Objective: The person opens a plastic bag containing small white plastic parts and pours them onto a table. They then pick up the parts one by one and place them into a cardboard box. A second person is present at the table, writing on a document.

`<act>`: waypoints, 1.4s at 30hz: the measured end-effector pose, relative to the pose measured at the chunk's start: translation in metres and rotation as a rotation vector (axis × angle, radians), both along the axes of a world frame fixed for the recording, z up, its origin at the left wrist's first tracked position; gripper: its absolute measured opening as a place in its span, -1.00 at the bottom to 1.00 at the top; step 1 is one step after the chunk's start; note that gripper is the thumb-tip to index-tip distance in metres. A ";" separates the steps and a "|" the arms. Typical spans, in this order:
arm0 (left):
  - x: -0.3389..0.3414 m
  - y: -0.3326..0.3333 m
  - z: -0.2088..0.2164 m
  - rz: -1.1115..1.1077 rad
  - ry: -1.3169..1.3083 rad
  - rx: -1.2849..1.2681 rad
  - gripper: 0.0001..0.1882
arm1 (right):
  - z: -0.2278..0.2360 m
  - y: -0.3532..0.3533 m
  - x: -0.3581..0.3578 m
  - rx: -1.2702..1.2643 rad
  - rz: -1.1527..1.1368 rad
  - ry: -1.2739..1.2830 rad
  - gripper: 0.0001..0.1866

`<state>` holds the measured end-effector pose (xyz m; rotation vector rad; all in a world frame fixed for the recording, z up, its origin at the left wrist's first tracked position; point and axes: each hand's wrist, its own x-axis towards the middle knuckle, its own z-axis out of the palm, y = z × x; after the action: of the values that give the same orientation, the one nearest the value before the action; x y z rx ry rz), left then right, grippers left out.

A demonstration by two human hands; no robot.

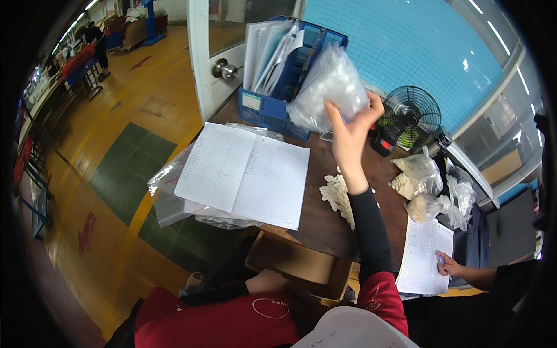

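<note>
My right hand [353, 136] reaches over the table, thumb and fingers closed around a bundle of clear plastic bags [328, 87]. The bundle is lifted in front of a blue file basket [261, 111] that holds upright papers. Low in the picture, my left hand [267, 282] rests beside the pulled-out drawer [296, 255]; its fingers are not clear enough to read. Under my right forearm lies a pile of small cream-coloured pieces [336, 196]. An open notebook with handwritten columns [270, 177] lies to the left, on top of flat plastic bags [169, 211].
A black fan [412, 113] stands at the back right. Tied bags of pale pieces [419, 177] lie nearer. At the right, another person's hand [447, 265] holds a pen over a notebook [416, 255]. A white door [203, 64] borders the table's far left.
</note>
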<state>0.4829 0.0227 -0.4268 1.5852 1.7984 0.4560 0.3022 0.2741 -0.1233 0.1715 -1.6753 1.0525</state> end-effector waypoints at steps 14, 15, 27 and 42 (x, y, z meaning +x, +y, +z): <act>-0.012 -0.016 -0.021 0.116 -0.627 0.104 -0.62 | -0.060 -0.020 -0.164 0.796 -0.704 -0.604 -0.77; -0.013 -0.018 -0.018 0.084 -0.580 0.098 -0.64 | -0.057 -0.017 -0.166 0.916 -0.733 -0.605 -0.78; -0.008 -0.031 0.010 -0.110 -0.026 0.138 -0.55 | -0.060 0.006 -0.130 1.119 -0.547 -0.863 -0.56; -0.005 -0.036 0.083 -0.191 -0.090 0.094 -0.50 | -0.079 -0.013 0.333 0.262 -0.201 -0.940 -0.74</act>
<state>0.4780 -0.0134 -0.3441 1.7531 1.5609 0.5190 0.6352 0.2616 -0.2023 -0.3813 -2.6061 0.7887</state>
